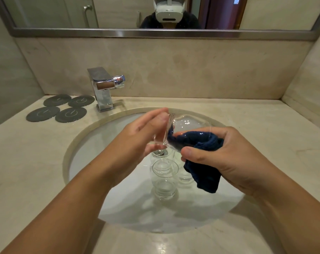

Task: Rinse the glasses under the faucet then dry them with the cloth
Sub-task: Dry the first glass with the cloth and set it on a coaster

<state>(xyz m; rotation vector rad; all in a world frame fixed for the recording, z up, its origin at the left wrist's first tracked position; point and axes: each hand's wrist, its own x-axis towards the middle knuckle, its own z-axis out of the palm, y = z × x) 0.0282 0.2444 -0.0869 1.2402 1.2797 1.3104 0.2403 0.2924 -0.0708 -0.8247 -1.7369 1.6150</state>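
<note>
Over the round white sink (78, 140) we hold a clear, smooth glass (185, 125) tipped on its side. Our left hand (135, 142) wraps its fingers round the thick base end, while our right hand (219, 154) pinches a dark blue, nubbly cloth (205, 173) between thumb and curled fingers, with part of it pushed into the glass's mouth. More clear glasses (164, 180) stand in the basin below, their outlines hard to separate, and one is partly behind the hanging cloth.

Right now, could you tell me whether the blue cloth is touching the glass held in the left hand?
Touching. The head view shows the blue cloth stuffed inside the tilted glass, pressed against its wall by the right hand.
</note>
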